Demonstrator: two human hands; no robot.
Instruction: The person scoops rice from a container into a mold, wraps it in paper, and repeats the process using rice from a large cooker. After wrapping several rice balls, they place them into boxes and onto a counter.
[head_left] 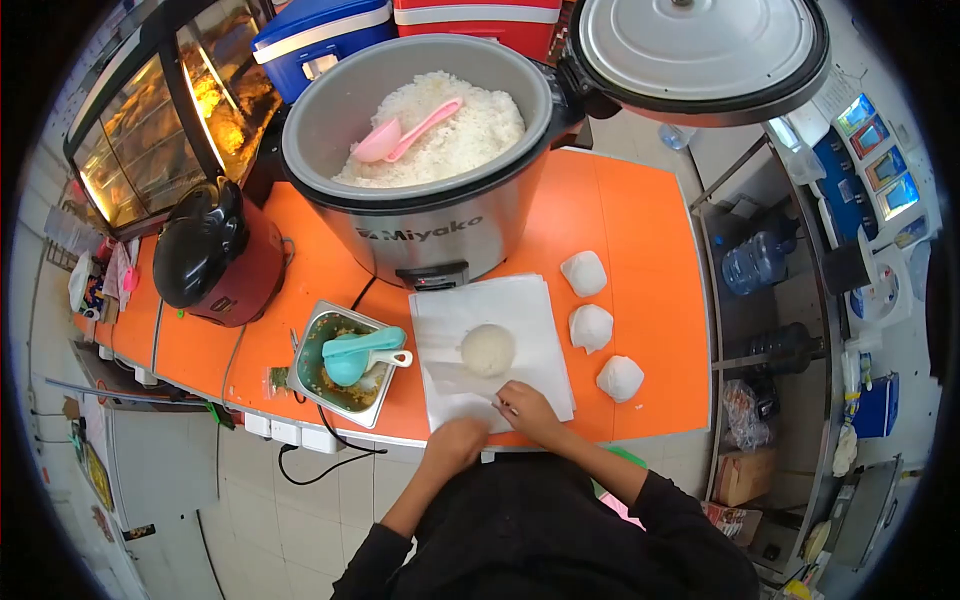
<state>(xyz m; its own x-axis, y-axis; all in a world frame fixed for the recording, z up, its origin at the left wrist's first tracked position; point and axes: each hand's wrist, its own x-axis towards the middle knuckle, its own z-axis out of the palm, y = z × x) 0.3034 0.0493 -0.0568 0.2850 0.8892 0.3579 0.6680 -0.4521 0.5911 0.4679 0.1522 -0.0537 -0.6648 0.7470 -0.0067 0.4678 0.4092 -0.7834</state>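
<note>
A rounded mound of white rice (488, 350) sits on a stack of white paper sheets (540, 312) in front of me. My right hand (528, 408) is at the near side of the mound, its fingers pinched on the edge of a pale wrapper sheet (455, 379) that is lifted just before the rice. My left hand (458, 442) is closed at the near edge of the stack; what its fingers hold, if anything, is hidden. Three white wrapped parcels (584, 273) stand in a row right of the paper.
A large open rice cooker (420, 235) holds rice with pink scoops (378, 142). Left of the paper, a metal container (367, 413) holds food and turquoise utensils (347, 364). A dark red cooker (220, 255) stands farther left, near a lit food display case (150, 130).
</note>
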